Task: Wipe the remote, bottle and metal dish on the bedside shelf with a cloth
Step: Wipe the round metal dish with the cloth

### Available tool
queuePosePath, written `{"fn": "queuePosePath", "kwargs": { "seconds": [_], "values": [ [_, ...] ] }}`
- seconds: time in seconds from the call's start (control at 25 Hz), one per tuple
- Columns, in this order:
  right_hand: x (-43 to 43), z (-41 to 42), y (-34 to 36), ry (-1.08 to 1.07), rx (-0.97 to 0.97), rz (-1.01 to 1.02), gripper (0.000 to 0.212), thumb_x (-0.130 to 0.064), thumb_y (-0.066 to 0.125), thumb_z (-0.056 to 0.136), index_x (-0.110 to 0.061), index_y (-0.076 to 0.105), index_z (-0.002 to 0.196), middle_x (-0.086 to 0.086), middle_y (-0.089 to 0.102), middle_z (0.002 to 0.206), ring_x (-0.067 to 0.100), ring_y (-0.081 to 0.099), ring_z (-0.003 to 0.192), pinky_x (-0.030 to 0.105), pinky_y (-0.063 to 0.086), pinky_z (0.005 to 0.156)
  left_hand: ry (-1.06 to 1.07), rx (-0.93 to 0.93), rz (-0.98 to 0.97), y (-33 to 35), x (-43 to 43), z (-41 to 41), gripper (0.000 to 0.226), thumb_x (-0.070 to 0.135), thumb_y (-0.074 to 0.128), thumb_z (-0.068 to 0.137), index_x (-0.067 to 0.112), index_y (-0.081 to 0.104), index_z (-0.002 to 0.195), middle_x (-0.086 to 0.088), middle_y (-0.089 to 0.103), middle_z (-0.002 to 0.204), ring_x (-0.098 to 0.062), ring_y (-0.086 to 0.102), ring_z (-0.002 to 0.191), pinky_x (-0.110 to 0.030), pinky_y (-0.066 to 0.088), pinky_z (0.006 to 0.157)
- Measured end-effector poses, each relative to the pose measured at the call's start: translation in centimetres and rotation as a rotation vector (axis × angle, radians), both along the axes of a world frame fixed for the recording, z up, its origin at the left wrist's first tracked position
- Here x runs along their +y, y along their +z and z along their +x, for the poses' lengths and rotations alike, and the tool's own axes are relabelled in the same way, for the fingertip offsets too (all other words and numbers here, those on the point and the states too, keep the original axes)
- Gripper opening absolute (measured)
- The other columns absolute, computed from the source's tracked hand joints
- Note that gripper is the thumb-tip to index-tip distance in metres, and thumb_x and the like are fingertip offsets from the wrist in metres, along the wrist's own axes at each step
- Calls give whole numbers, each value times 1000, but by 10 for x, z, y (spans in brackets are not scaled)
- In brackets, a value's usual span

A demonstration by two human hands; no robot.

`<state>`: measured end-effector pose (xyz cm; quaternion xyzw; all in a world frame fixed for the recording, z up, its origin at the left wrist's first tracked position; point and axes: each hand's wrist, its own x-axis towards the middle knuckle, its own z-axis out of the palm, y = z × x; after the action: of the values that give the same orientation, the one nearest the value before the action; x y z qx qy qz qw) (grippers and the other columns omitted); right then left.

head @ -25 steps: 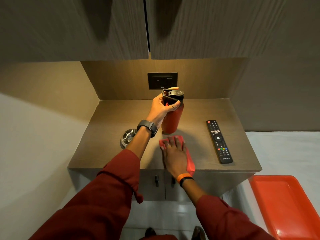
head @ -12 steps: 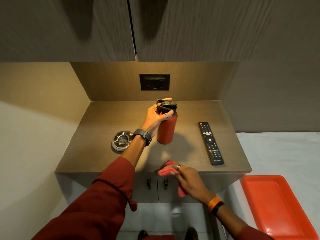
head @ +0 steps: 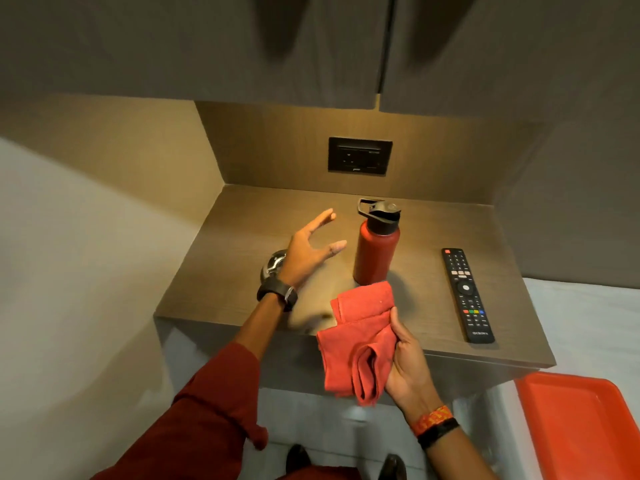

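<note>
Cloth (head: 360, 341), red and crumpled, hangs from my right hand (head: 407, 365), which grips it at the shelf's (head: 214, 271) front edge, just before the bottle (head: 375, 251). My left hand (head: 308, 249) hovers empty with fingers spread, left of the bottle and not touching it, partly covering the metal dish (head: 273, 265). Upright at mid-shelf stands the red bottle, its dark lid on. Well to its right the remote (head: 465, 294) lies flat. An orange tray (head: 585, 427) sits lower right.

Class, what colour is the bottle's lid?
Black, on the red metal bottle; the head view shows it.
</note>
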<state>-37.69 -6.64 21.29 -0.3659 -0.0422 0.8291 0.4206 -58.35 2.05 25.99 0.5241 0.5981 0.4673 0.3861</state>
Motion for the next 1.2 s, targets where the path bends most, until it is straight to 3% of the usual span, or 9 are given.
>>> {"fn": "queuePosePath", "kwargs": {
  "seconds": [0.12,0.28,0.4,0.48,0.64,0.72,0.84,1.0,1.2],
  "values": [
    [7,-25,20,-124,-407,358,41,-39,51,102,-17,58,136,19,71,122,38,65,115,59,51,103,192,202,-74,-26,-29,-50,70,21,80,83,21,49,146,-6,55,146,-20,50,137,-46,43,116],
    [56,-107,47,-59,-1066,1080,29,-32,44,107,-40,63,128,-15,68,128,3,61,122,22,49,101,-42,603,-321,-54,-37,-94,111,48,88,66,26,27,157,-4,36,161,-27,33,149,-45,29,120],
    [104,-159,18,519,-1527,1230,39,-33,35,109,-23,55,141,4,57,147,21,48,139,38,41,110,-22,605,-293,-68,-25,-89,115,47,87,65,24,23,157,-4,44,157,-26,40,147,-41,33,119],
    [107,-171,-15,803,-1824,1355,46,-36,32,108,-24,41,152,2,38,162,24,30,150,46,27,119,45,485,-276,-78,-22,-92,115,34,84,69,19,14,159,-7,39,160,-27,38,148,-40,36,120],
    [106,-142,-34,789,-1612,1669,45,-33,36,107,-33,42,151,-6,37,163,21,28,152,49,17,121,82,400,-260,-90,-21,-103,137,40,89,59,21,-1,160,-9,13,169,-31,16,156,-47,27,125],
    [122,-137,-30,845,-1634,1640,44,-33,38,108,-35,39,152,-8,36,163,19,26,153,48,18,121,67,398,-243,-89,-18,-102,147,48,93,50,19,-1,160,-9,12,169,-29,13,157,-48,26,126],
    [129,-153,-19,841,-1685,1573,45,-27,44,106,-30,43,151,-3,40,162,25,29,151,50,24,120,81,402,-241,-86,-16,-101,148,49,94,48,17,2,160,-11,17,168,-28,18,156,-46,29,125],
    [106,-134,-19,817,-1504,1867,54,-5,64,84,-22,63,135,-2,58,148,25,46,142,52,28,118,47,403,-205,-88,-18,-103,147,46,95,48,17,4,160,-9,35,162,-29,28,152,-40,31,122],
    [100,-119,-7,607,-1432,1759,34,-2,71,69,-17,73,100,4,77,106,28,68,103,39,54,89,43,393,-177,-85,-25,-98,141,53,90,44,21,14,159,-1,51,151,-23,45,143,-40,41,117]
  ]
}}
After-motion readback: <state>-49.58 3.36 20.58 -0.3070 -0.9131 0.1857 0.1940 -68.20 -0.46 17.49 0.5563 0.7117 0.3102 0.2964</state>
